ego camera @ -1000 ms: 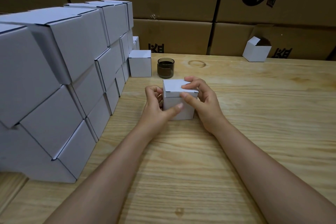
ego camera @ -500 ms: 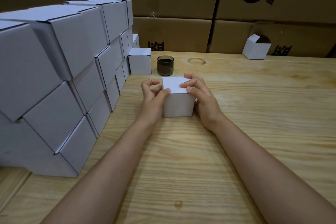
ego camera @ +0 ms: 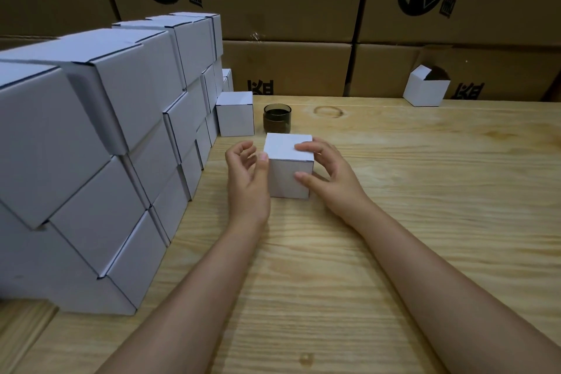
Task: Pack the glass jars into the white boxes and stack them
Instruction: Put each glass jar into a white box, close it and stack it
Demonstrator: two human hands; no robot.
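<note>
the closed box sat on the table between both hands: right hand cupped its top and front, left hand loosely curled, empty, nearer the stack leftward

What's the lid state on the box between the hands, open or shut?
Shut: the white box has a flat, flush top with no flap raised.
</note>
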